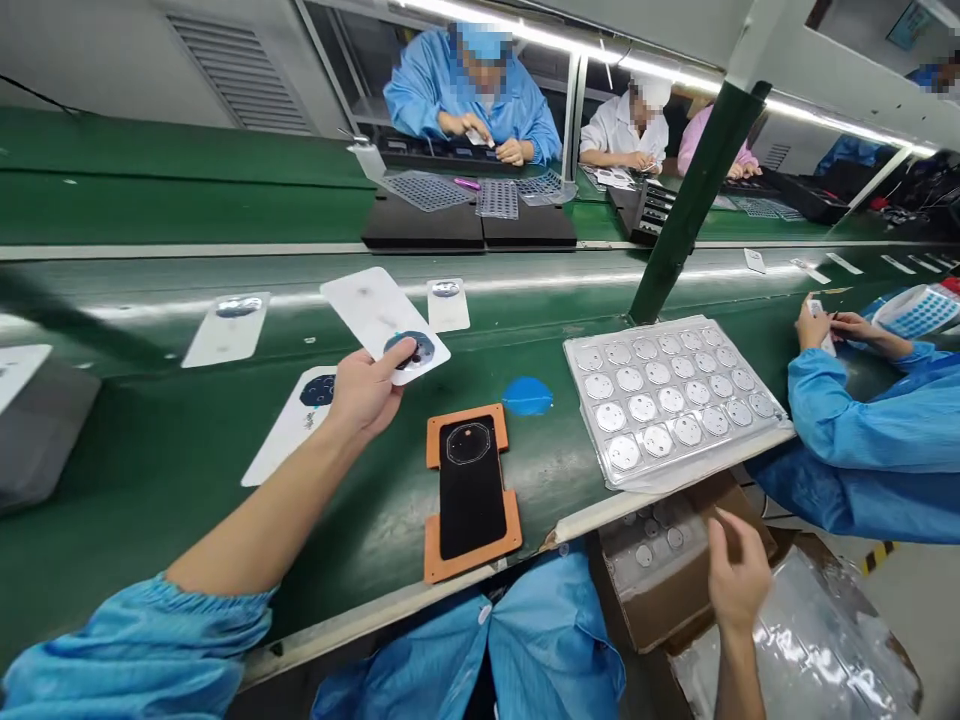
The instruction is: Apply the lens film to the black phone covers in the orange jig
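My left hand [367, 395] grips a white rectangular panel [367, 305] by its near end, thumb on the round dark, shiny disc there. Under that forearm a similar white panel [281, 440] with a dark disc lies on the green bench. In front of me sits an orange fixture [472, 570] holding a black rectangular plate [471, 495] with a round outline. Beside it lies a blue round film [527, 396]. My right hand [739, 575] hangs beyond the bench edge, above a cardboard box [664, 610], its fingers loosely curled and apart with nothing visible in them.
A clear tray [675, 400] of round white pieces overhangs the bench's front edge. More white panels [229, 335] lie on the belt. A green post [697, 200] rises behind the tray. One co-worker's sleeve [862, 420] is close on the right; others work across the bench.
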`<act>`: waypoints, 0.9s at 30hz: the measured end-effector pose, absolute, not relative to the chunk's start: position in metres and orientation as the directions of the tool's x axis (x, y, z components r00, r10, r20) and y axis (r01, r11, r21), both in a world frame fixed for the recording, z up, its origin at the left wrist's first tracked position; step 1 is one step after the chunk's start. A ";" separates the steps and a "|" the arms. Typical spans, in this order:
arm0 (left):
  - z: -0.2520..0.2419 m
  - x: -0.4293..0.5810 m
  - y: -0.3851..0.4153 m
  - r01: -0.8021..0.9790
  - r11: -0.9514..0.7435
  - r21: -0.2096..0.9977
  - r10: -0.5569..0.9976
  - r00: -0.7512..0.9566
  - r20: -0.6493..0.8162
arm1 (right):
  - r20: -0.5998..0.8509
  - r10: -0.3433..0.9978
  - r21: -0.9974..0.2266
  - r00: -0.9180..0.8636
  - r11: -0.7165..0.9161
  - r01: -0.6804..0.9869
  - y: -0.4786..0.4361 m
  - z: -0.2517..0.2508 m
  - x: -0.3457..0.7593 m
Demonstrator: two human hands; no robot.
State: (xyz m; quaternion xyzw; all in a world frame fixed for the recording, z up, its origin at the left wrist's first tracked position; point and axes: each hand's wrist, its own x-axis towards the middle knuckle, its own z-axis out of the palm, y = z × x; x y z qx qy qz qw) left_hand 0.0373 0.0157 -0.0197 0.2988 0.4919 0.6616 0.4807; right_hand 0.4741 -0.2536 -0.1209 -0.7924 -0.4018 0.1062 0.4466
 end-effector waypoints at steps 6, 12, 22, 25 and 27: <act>-0.031 0.033 0.021 -0.455 0.000 0.890 0.964 -0.238 -0.122 | 0.204 0.979 -0.420 -0.017 0.104 0.902 -0.126 -0.043 0.406; -0.033 0.009 0.035 -0.536 -0.081 0.840 0.941 -0.318 -0.112 | -0.003 1.000 -0.361 0.007 -0.008 0.932 -0.106 -0.024 0.409; -0.024 -0.004 0.040 -0.568 -0.083 0.819 0.964 -0.253 -0.077 | 0.268 0.871 -0.555 -0.413 0.489 0.672 -0.082 0.012 0.293; -0.024 -0.010 0.040 -0.535 -0.088 0.840 0.964 -0.257 -0.063 | 0.499 0.666 -0.408 -0.555 0.745 0.527 -0.073 -0.017 0.239; -0.022 -0.016 0.041 -0.518 -0.106 0.849 0.957 -0.285 -0.054 | 0.522 0.577 -0.319 -0.628 0.815 0.483 -0.071 -0.034 0.226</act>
